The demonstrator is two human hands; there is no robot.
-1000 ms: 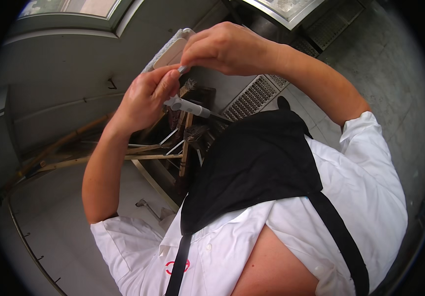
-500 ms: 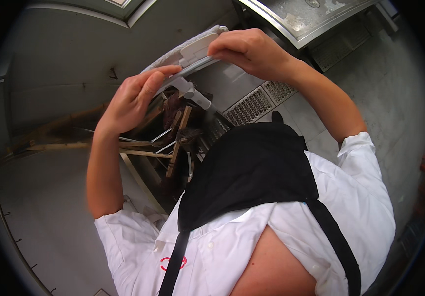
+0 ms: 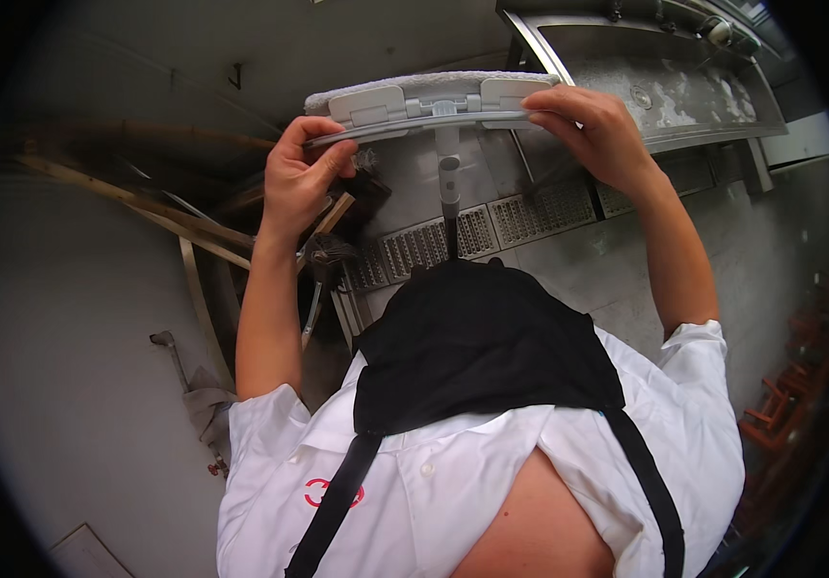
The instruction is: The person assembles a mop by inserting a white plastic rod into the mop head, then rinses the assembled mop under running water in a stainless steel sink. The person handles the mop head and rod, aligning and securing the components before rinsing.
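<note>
A flat mop (image 3: 448,114) is raised in front of me with its wide head level. Its pole drops from the middle of the grey plastic frame toward my apron. A white fluffy pad (image 3: 424,80) runs along the far side of the frame. At the left end, my left hand (image 3: 307,171) pinches the frame edge between thumb and fingers. My right hand (image 3: 593,125) grips the other end, fingers bent over the frame beside the pad's corner.
A stainless steel sink (image 3: 646,82) stands at the far right. Metal drain grates (image 3: 540,210) cross the tiled floor. To the left are wooden bars (image 3: 135,202) and a dark brush-like head (image 3: 330,248). A wall hook (image 3: 235,75) shows at the upper left. Orange-red items (image 3: 776,409) lie at the right rim.
The mop head has swung from a slant to nearly level and now faces me squarely, both hands still on its ends. My view has turned, bringing more of the sink into sight.
</note>
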